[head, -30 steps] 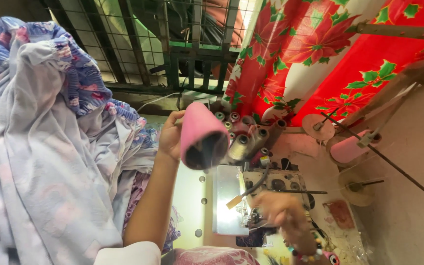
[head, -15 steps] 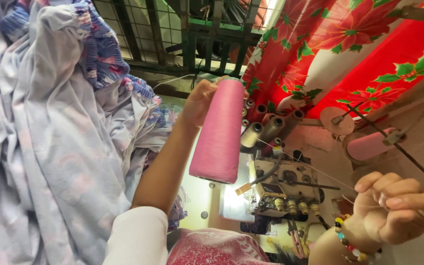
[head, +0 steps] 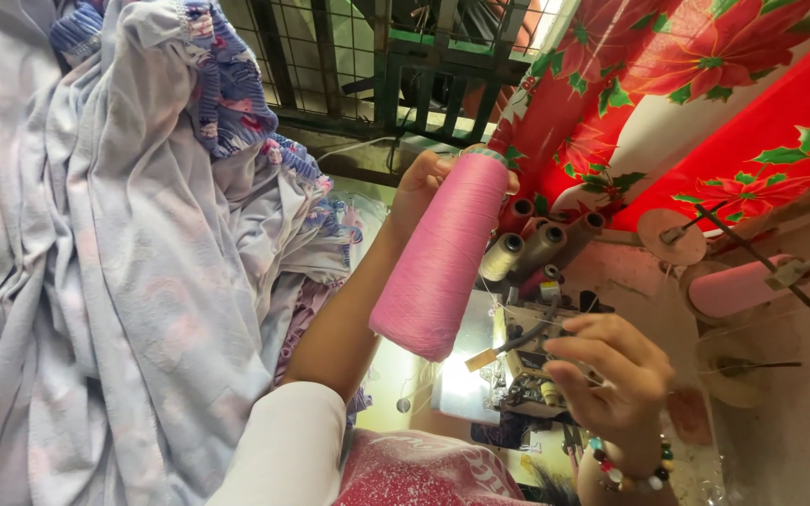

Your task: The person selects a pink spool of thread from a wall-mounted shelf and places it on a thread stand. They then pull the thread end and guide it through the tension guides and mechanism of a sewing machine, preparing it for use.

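My left hand [head: 419, 187] grips the narrow top end of a large pink thread cone [head: 442, 262] and holds it up in the air, tilted, with the wide end toward me. My right hand [head: 611, 375], wearing a bead bracelet, hovers below and to the right of the cone. Its thumb and fingertips are pinched together on a thin thread [head: 527, 319] that runs from the cone's side. Just behind that hand is a sewing machine [head: 508, 394] lit by a small lamp.
Several smaller thread cones [head: 541, 245] stand behind the pink one, and another pink cone [head: 738, 286] sits on a thread stand at the right. A big heap of pale printed fabric [head: 124, 281] fills the left. Red floral cloth [head: 705, 103] and a metal grille [head: 367, 56] lie beyond.
The left hand has lifted and turned the pink cone so its side shows instead of its hollow base. The right hand rose from the machine and pinched its fingers together.
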